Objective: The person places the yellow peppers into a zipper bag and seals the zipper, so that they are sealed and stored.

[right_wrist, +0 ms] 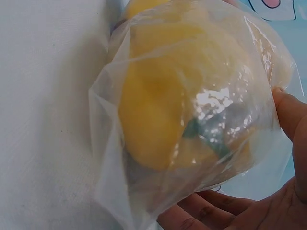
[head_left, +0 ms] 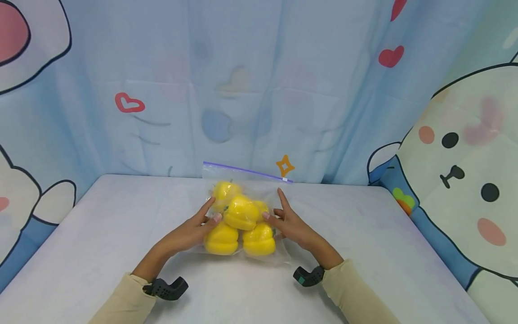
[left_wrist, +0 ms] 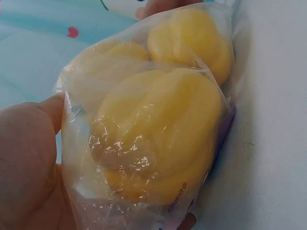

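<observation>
A clear zip bag (head_left: 281,258) with a purple zip strip (head_left: 247,169) along its far edge holds several yellow bell peppers (head_left: 241,213). My left hand (head_left: 193,231) grips the left side of this bag, its thumb on the near face by a pepper. On the right side my right hand (head_left: 294,226) holds the plastic, thumb on top and index finger stretched out along the edge. The right wrist view shows a pepper with a green stem (right_wrist: 206,136) through the film, and my other fingers (right_wrist: 204,211) behind the bag. Fine print (left_wrist: 177,197) marks the plastic in the left wrist view.
A white-covered table (head_left: 121,216) lies beneath the bag. Behind it hangs a light blue curtain (head_left: 251,67) printed with hearts and cartoon animals. Each wrist carries a black camera mount, one left (head_left: 166,288) and one right (head_left: 309,276).
</observation>
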A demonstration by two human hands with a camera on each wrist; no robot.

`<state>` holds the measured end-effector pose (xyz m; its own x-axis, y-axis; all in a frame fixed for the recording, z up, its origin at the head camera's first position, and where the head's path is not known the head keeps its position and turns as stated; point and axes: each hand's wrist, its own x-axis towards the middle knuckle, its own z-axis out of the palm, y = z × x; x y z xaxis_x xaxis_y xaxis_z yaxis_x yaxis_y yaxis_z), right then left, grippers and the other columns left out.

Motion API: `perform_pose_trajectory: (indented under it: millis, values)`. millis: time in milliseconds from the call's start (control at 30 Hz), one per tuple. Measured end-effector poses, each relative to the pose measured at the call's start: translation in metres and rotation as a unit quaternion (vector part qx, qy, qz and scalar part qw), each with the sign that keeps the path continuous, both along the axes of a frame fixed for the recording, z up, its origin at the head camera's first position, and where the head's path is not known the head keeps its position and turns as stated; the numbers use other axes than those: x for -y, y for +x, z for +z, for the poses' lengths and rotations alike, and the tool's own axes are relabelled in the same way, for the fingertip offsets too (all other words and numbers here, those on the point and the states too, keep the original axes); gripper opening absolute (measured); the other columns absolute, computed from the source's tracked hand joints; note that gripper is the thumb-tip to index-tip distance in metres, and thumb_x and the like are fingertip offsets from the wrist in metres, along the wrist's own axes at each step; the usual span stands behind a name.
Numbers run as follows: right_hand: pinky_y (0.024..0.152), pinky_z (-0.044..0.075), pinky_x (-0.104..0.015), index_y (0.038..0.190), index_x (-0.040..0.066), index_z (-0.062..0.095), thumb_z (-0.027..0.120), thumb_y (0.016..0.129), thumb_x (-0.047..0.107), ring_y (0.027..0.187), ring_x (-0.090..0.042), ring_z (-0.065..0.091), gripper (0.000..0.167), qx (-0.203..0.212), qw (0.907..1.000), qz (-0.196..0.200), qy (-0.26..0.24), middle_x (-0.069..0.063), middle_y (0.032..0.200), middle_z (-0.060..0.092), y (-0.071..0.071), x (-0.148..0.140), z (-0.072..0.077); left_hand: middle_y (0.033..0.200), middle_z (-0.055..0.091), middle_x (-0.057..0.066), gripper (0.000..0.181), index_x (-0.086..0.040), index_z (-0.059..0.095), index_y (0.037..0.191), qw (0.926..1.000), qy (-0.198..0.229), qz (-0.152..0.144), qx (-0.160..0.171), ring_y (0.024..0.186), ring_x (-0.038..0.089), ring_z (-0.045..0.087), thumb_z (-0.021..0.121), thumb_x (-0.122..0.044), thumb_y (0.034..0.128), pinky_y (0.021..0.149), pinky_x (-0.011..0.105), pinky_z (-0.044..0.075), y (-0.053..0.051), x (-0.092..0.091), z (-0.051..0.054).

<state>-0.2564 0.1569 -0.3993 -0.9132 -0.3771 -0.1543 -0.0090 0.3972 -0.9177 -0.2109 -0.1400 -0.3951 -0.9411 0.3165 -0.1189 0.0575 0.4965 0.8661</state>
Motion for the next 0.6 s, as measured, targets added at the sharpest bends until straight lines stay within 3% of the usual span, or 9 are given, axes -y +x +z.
perform_pose_trajectory:
  millis: [267, 433, 600]
  values:
    - [0.084, 0.054, -0.046, 0.153, 0.032, -0.02, 0.058, 0.094, 0.046, 0.129, -0.038, 0.044, 0.098, -0.018, 0.9995, 0.01, 0.024, -0.026, 0.154, 0.025, 0.0, -0.005, 0.006, 0.143, 0.044, 0.02, 0.084, -0.022, -0.005, 0.157, 0.9993, -0.036, -0.004, -0.011, 0.126, 0.041, 0.046, 0.039, -0.061, 0.0961, 0.103, 0.061, 0.035, 0.0, 0.004, 0.007]
    - [0.083, 0.055, -0.047, 0.152, 0.029, -0.022, 0.054, 0.097, 0.042, 0.126, -0.039, 0.048, 0.095, -0.037, 0.999, -0.003, 0.024, -0.023, 0.154, 0.028, -0.008, -0.014, 0.018, 0.147, 0.041, 0.021, 0.084, -0.014, -0.003, 0.157, 0.9962, -0.08, 0.02, -0.026, 0.131, 0.043, 0.04, 0.03, -0.063, 0.0972, 0.104, 0.064, 0.03, -0.001, 0.016, 0.015]
    - [0.091, 0.05, -0.051, 0.157, 0.022, -0.005, 0.053, 0.097, 0.046, 0.129, -0.038, 0.046, 0.087, -0.09, 0.9923, -0.029, 0.08, -0.02, 0.153, 0.031, -0.018, -0.025, 0.034, 0.15, 0.036, 0.023, 0.081, -0.01, 0.007, 0.157, 0.9884, -0.144, 0.015, -0.045, 0.134, 0.044, 0.036, 0.028, -0.061, 0.0982, 0.103, 0.065, 0.031, -0.009, 0.028, 0.03]
